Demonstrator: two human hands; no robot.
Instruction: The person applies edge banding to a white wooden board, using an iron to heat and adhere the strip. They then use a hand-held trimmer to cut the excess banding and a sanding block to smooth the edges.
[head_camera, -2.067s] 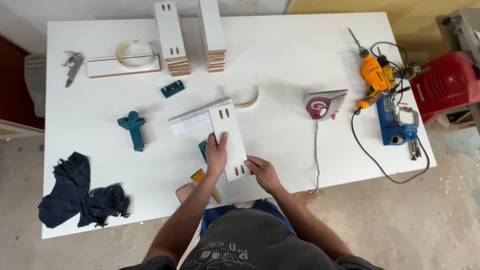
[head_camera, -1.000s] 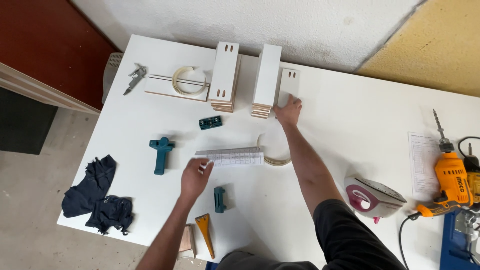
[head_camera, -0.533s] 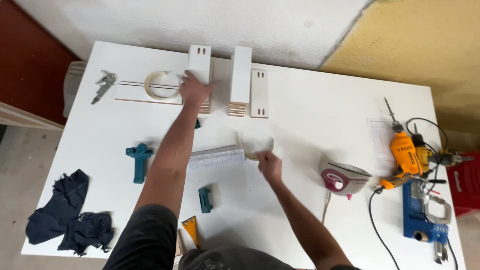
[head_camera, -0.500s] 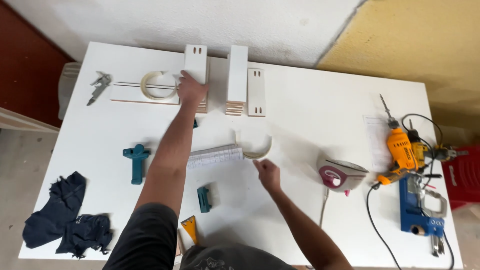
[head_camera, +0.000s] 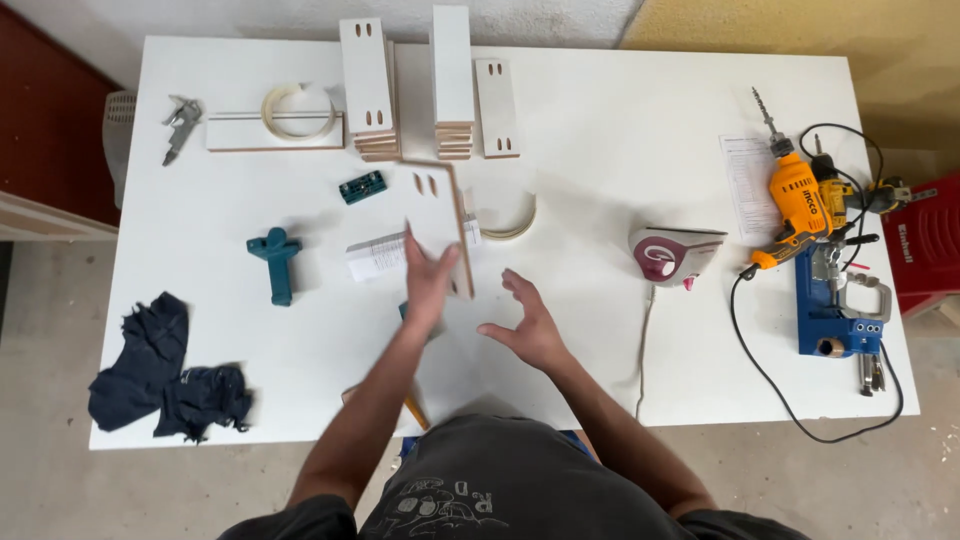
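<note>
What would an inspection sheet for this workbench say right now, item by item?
Surface: white table, matt, well lit.
Job's things: white slotted panel lifted in the left hand; two stacks of panels at the far edge, one loose panel beside them.
Clutter: edge-banding roll, teal handle tool, dark rags, clothes iron, orange drill, blue jig, paper sheet.
Grippers: left hand grips the panel; right hand open, holding nothing.
Cables: black cord loops off the table's near edge; white iron cord.
Surroundings: concrete floor, red machine.
</note>
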